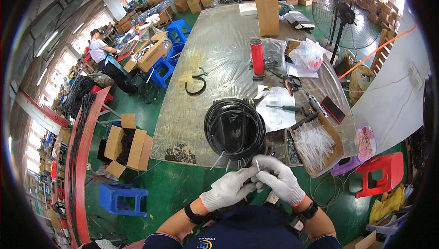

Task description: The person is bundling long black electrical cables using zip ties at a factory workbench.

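Note:
My gloved left hand and gloved right hand meet at the table's near edge, fingers bent together. A thin white cable tie sticks up from the fingers of my right hand. My left hand is closed against the right one, and what lies between its fingers is hidden. Just beyond them rests a round coil of black cable on the table. White tie tails stick out from its near side. Right of the coil, an open cardboard box holds many loose white cable ties.
On the plastic-covered table lie a paper sheet, screwdriver, phone, red cylinder and curved black strip. A tall carton stands farther back. Stools and a fan surround it. Another person stands at far left.

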{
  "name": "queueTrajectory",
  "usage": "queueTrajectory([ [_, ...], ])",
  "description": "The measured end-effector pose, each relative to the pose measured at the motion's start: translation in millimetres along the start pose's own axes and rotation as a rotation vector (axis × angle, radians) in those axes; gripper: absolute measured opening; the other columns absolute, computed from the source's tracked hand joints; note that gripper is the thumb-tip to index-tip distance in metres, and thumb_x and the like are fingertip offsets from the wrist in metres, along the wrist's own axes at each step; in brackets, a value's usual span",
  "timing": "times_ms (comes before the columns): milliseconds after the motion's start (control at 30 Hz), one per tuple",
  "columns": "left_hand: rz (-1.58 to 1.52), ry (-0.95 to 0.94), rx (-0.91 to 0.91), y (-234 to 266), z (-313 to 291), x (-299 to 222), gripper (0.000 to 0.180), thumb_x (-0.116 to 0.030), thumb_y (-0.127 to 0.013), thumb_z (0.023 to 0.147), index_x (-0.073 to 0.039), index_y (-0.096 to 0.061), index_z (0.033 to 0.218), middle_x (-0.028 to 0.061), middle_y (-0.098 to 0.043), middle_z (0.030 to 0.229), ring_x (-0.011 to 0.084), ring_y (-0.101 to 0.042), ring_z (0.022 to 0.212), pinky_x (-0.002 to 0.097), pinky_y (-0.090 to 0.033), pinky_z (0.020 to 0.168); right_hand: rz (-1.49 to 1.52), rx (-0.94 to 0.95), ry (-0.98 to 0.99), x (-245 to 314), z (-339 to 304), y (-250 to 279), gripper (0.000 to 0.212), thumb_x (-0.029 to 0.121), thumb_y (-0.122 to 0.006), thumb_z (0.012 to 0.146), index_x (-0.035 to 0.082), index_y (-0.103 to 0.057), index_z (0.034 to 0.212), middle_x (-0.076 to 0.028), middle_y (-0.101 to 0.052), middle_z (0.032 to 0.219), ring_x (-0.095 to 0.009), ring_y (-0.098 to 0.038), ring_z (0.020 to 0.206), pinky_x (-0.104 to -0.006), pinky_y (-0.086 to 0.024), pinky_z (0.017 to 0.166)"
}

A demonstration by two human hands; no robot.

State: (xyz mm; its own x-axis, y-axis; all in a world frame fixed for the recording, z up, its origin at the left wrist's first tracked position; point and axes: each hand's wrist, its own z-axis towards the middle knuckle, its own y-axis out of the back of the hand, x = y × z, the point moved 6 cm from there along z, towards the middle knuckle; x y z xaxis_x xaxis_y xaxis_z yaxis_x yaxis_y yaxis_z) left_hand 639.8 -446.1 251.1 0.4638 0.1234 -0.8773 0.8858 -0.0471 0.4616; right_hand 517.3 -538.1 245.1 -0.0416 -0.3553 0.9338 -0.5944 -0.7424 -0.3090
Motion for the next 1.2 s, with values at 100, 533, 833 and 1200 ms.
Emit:
queueTrajectory([
  [100, 0.200, 0.259, -0.008, -3, -6, 11, 0.064, -0.036, -0.074, 0.090, -0.006, -0.046, 0.140, 0.0182, -0.071, 0.102, 0.0346, -0.072, 0.098, 0.0403, -0.057, 0.084, -0.066, 0.075, -0.090, -8, 0, 4, 0.019, 0.010, -0.068, 0.095, 0.003, -0.069, 0.112, -0.006, -0.071, 0.095, -0.015, -0.069, 0.080, -0.0308, -0.057, 0.071],
  [533, -0.161, 0.256, -0.011, -14, -10, 33, 0.068, -0.031, -0.078, 0.090, 0.001, -0.046, 0.141, 0.0157, -0.065, 0.119, 0.0200, -0.063, 0.108, 0.0335, -0.050, 0.096, -0.833, 0.122, 0.475, 23, 16, 12, 0.018, 0.019, -0.067, 0.094, 0.007, -0.073, 0.104, -0.011, -0.074, 0.105, -0.028, -0.070, 0.099, -0.0366, -0.054, 0.090],
  [833, 0.058, 0.350, 0.063, -16, -1, 34, 0.068, -0.036, -0.077, 0.090, -0.002, -0.045, 0.140, 0.0199, -0.067, 0.118, 0.0281, -0.067, 0.112, 0.0389, -0.053, 0.094, -0.727, 0.105, 0.266, 10, 18, 4, 0.020, 0.029, -0.071, 0.089, 0.012, -0.076, 0.099, -0.010, -0.074, 0.099, -0.029, -0.070, 0.095, -0.0383, -0.055, 0.086],
  [1200, 0.340, 0.425, 0.128, -17, 0, 18, 0.074, -0.055, -0.071, 0.088, -0.006, -0.047, 0.138, 0.0229, -0.071, 0.104, 0.0398, -0.070, 0.098, 0.0460, -0.057, 0.082, -0.905, 0.044, 0.371, 8, 14, 1, 0.025, 0.032, -0.073, 0.086, 0.007, -0.074, 0.093, -0.011, -0.072, 0.093, -0.029, -0.069, 0.087, -0.0395, -0.055, 0.079],
])
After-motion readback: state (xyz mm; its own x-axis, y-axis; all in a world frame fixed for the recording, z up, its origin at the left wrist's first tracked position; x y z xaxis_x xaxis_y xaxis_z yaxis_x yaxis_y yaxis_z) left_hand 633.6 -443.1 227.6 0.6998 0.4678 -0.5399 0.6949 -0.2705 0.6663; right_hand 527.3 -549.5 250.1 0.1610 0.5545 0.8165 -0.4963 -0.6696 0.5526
